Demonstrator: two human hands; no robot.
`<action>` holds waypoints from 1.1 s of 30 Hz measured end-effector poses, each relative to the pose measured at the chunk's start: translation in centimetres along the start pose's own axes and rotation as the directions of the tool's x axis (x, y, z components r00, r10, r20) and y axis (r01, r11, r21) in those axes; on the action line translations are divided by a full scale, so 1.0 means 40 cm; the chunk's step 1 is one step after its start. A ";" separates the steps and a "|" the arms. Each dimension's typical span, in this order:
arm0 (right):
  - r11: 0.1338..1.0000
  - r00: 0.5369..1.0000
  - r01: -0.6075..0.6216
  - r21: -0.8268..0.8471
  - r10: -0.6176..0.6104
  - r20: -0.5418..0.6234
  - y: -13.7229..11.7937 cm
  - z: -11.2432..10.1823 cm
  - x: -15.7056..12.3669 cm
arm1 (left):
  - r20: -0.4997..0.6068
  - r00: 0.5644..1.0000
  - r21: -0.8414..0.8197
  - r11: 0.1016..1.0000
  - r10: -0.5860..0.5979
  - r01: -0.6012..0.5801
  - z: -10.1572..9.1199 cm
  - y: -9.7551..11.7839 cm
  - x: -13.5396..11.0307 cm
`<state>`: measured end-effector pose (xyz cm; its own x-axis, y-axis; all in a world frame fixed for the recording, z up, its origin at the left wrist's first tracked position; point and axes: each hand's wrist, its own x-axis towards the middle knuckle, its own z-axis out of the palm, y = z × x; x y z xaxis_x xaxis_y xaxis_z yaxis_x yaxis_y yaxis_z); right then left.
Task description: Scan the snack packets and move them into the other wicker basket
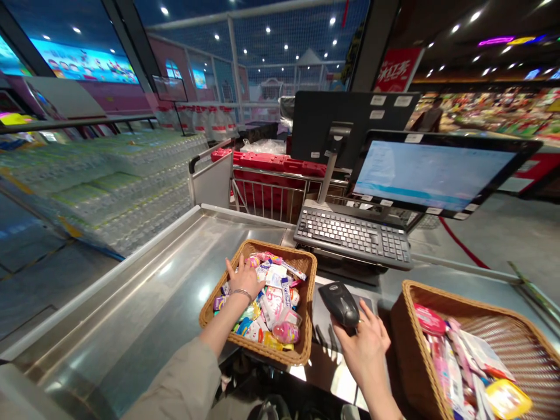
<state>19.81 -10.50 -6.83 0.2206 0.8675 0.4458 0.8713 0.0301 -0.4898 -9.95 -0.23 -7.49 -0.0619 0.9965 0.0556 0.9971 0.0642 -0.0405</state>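
My left hand [246, 282], with a bracelet at the wrist, reaches into a wicker basket [314, 280]. Its fingers are spread over a pile of small packaged sweets [273, 297] and rest at the pile's left side; no item shows lifted in them. My right hand [365, 341] is around a black handheld barcode scanner [339, 302], just right of that basket. The scanner's rounded head points away from me to the upper left. Thumb and fingers lie on either side of it, some fingers partly stretched. The scanner's handle is hidden by the hand.
A second wicker basket [406, 338] with packaged goods stands at the right. Beyond the scanner are a black keyboard [354, 233] and a lit monitor [429, 169]. The metal counter [153, 303] has a raised edge at left. A shopping cart [271, 195] stands behind it.
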 end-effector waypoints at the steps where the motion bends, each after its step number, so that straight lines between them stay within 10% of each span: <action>1: 1.000 1.000 0.000 -0.003 0.000 0.001 0.001 0.000 0.001 | -0.011 1.000 -0.044 0.999 -0.002 0.002 -0.002 0.000 0.003; 12: 1.000 1.000 -0.007 0.004 0.007 0.008 0.021 -0.006 0.001 | -0.157 0.975 -0.446 0.892 -0.155 0.070 -0.060 0.024 0.044; 24: 1.000 1.000 0.016 -0.015 -0.017 -0.020 0.030 -0.025 0.013 | -0.194 0.933 -0.350 0.910 -0.302 0.222 -0.032 0.039 0.021; 29: 1.000 1.000 -0.001 -0.001 0.001 -0.012 0.029 -0.029 0.018 | -0.211 0.972 -0.072 0.991 0.098 -0.116 -0.031 -0.005 0.023; 33: 1.000 1.000 -0.024 0.020 0.024 0.006 0.030 -0.036 0.021 | -0.096 0.916 0.045 0.921 0.391 -0.388 -0.028 -0.044 0.057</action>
<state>21.66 -10.46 -5.94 0.2390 0.8711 0.4291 0.8569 0.0186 -0.5152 -11.80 1.88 -6.17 0.3370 0.9323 0.1312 0.9399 -0.3252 -0.1037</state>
